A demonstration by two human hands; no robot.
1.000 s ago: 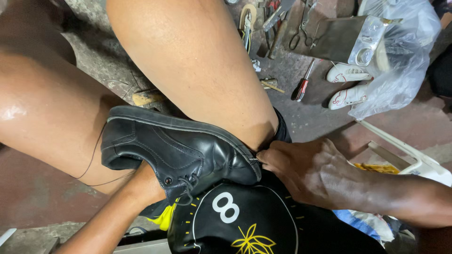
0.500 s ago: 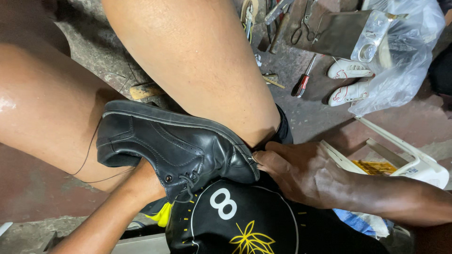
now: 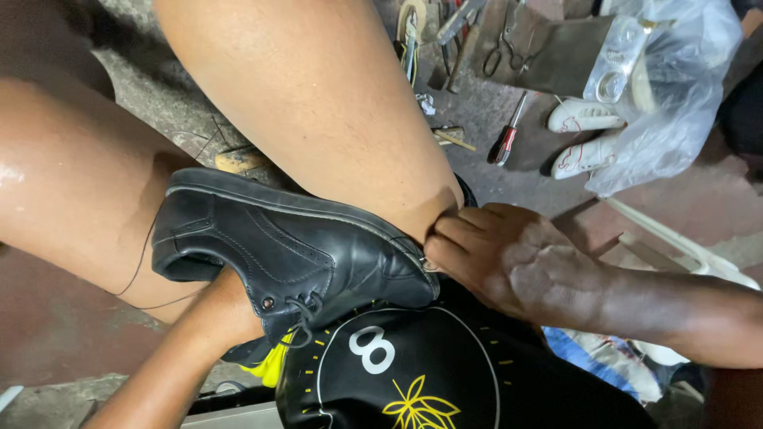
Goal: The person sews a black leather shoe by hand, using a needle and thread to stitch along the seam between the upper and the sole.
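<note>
We hold a black shoe on its side across our lap, between the knees, long axis running left to right. Our right hand pinches shut at its toe seam; our left hand, under the shoe, is hidden, grip unknown. Since a second ago, the right hand has slid closer against the toe.

Far right: a clear crinkled plastic bag, holding white soles that poke from its left side. No labels, signs or screens in sight.
</note>
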